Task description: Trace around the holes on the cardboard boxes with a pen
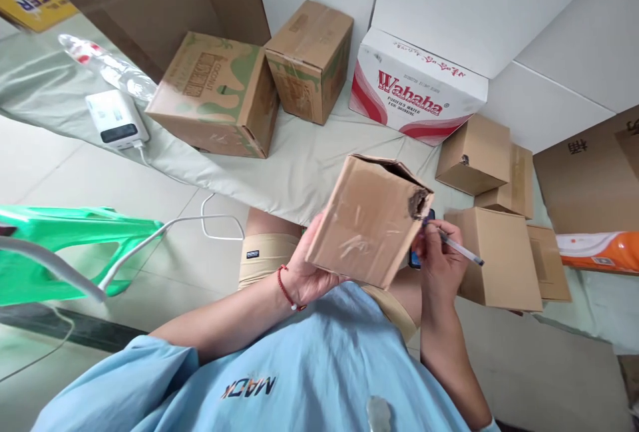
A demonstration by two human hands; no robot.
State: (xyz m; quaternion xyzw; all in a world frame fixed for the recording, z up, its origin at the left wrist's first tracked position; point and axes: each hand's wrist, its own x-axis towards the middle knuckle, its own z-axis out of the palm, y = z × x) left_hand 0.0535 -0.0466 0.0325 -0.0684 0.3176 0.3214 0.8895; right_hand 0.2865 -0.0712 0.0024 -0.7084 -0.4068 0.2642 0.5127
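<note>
A small brown cardboard box (362, 222) is held tilted above my lap. My left hand (312, 262) grips it from its lower left side, its fingers partly hidden beneath. Near the box's upper right corner is a dark, ragged patch, torn or scribbled; I cannot tell which. My right hand (440, 255) is closed around a pen (462, 247) beside that corner. The pen's tip is hidden by my fingers and the box edge. Behind my right hand, part of a dark phone-like object (414, 259) shows.
Coconut-print cartons (214, 92) and a Wahaha water carton (414, 89) line the wall. Several plain boxes (504, 259) are stacked at the right. A power bank (117, 119) with a white cable lies at the left, near a plastic bottle (107, 67). A green stool (64, 239) stands left.
</note>
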